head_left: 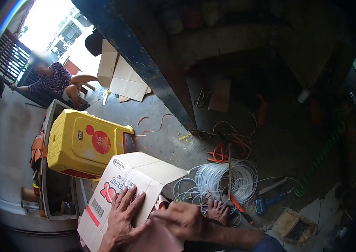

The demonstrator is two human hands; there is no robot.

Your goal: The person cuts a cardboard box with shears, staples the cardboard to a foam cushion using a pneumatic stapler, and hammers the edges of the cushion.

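The left hand (123, 214) lies flat, fingers spread, on the cardboard box (127, 185). The right hand (184, 220), just beside it, grips a pinkish sheet (157, 237) at the box's edge. A bare foot (218, 210) rests just right of the right hand, touching coiled white tubing (224, 178). Risk: the tubing could snag the foot; the unsupported box could slide under pressure.

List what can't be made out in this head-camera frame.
- Box print: left hand covers part of it.
- Right hand fingertips: hidden at the box edge, so any grip is unclear.
- Lower end of the box: cut off by the bottom edge.
- Items on the dark shelves: too dim and blurred to name.
- Coil: wire or tubing, too fine to tell.
- Seated person: small, face blurred.
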